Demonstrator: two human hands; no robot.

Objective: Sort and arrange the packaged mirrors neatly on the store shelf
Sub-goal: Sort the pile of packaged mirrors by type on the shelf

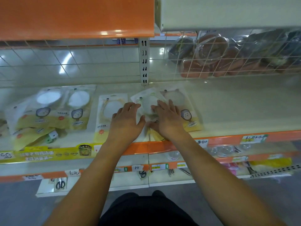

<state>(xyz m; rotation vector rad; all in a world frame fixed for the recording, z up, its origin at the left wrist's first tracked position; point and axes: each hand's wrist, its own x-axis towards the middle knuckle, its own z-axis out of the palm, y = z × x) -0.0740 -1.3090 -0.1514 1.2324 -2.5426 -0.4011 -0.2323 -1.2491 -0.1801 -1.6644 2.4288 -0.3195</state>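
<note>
Store aisle, cream shelf [228, 101] with orange price rail, wire basket of wrapped goods [228, 54] above right. Packaged mirrors [112, 111] lying flat along the shelf: two tidy side by side at left [65, 108], one straight in the middle, a skewed overlapping pile [149, 101] under both hands, loose packs [32, 136] tumbled at front left. Left hand [127, 119] spread flat, fingers straight, at the pile's left edge; right hand [167, 118] spread, pressing on top. Roughly half sorted, by the look of it. Handwritten "10" tag [136, 168] legible below; yellow banner [53, 154] print too blurred to read.
</note>
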